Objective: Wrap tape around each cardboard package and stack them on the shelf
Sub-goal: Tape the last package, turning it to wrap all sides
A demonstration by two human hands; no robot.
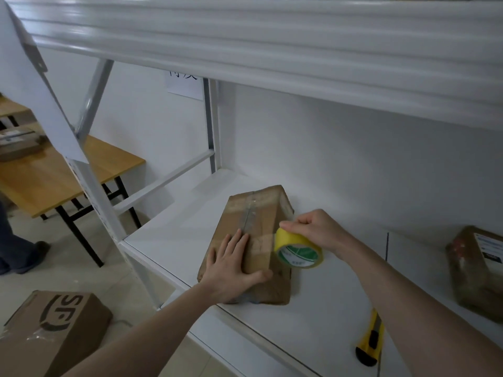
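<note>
My left hand point(230, 263) is pressing flat, fingers straight, on the brown cardboard package point(254, 235) lying on the white shelf point(174, 235); my right hand point(313, 229) is gripping the yellow tape roll point(296, 250) against the package's right edge.

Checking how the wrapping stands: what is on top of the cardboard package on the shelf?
The left hand lies flat on the cardboard package; tape from the yellow roll crosses its top. What the palm covers is hidden.

wall paper sign point(185, 87) text cut by shelf beam point(272, 50), right package point(479, 270) edge-cropped
</note>
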